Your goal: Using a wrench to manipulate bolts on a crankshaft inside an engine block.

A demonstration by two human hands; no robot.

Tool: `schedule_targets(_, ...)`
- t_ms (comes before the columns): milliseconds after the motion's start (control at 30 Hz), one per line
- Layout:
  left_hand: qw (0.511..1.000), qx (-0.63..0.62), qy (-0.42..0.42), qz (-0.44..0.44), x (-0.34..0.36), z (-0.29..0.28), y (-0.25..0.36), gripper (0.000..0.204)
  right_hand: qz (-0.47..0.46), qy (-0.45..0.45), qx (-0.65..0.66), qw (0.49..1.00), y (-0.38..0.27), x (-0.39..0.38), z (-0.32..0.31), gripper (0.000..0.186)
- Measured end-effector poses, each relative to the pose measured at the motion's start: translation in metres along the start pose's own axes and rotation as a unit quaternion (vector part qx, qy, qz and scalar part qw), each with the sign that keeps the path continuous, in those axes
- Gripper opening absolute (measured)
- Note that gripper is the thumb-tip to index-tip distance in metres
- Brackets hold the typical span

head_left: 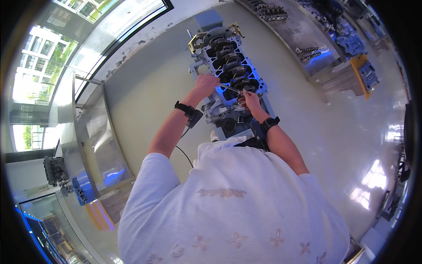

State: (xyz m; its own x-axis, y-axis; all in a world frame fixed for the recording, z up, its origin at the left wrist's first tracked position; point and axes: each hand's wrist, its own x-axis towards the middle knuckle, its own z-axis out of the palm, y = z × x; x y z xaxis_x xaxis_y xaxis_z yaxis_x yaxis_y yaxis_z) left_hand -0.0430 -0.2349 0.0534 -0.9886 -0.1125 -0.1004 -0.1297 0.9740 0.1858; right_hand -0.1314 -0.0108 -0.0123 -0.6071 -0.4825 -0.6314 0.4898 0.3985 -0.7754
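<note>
An engine block (pixel 259 82) lies open side up on a stand, its dark crankshaft (pixel 232 66) running lengthwise along the middle. A slim, shiny wrench (pixel 229 88) spans the near end of the block, its exact type too small to tell. My left hand (pixel 206 85) is closed round its left end, beside the block's left edge. At the other end, near the closest crankshaft journal, the fingers of my right hand (pixel 251 102) pinch the wrench. My fingers partly hide that end.
Metal benches stand on both sides; the right one (pixel 303 39) carries camshafts (pixel 307 53) and other engine parts. At the left, a steel bench (pixel 94 132) stands near the windows. A black cable (pixel 184 154) hangs by my left forearm. The stand's grey box (pixel 208 18) is at the far end.
</note>
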Motion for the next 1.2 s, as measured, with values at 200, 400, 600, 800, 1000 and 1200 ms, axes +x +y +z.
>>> schedule_targets(200,0.985,-0.068,0.060,-0.148,-0.038,-0.002,0.070,0.013,-0.120,-0.050,0.000,0.991,-0.023,0.027,-0.028,0.030)
schedule_targets(400,0.748,-0.559,0.087,-0.348,-0.077,0.092,0.136,0.017,-0.186,-0.089,-0.104,0.973,-0.019,0.033,-0.026,0.029)
schedule_targets(600,0.538,-0.752,0.108,-0.364,-0.075,0.108,0.210,0.010,-0.268,-0.029,-0.261,0.927,0.009,0.041,-0.023,0.033)
schedule_targets(800,0.514,-0.768,0.097,-0.370,-0.058,0.109,0.229,0.013,-0.206,-0.013,-0.285,0.936,0.003,0.035,-0.019,0.035)
schedule_targets(1000,0.514,-0.791,0.034,-0.329,-0.052,0.112,0.210,0.016,-0.136,-0.003,-0.355,0.925,-0.014,0.028,-0.009,0.038)
schedule_targets(1200,0.555,-0.773,-0.070,-0.300,-0.076,0.096,0.166,0.014,-0.085,0.126,-0.338,0.929,-0.003,0.020,-0.008,0.041)
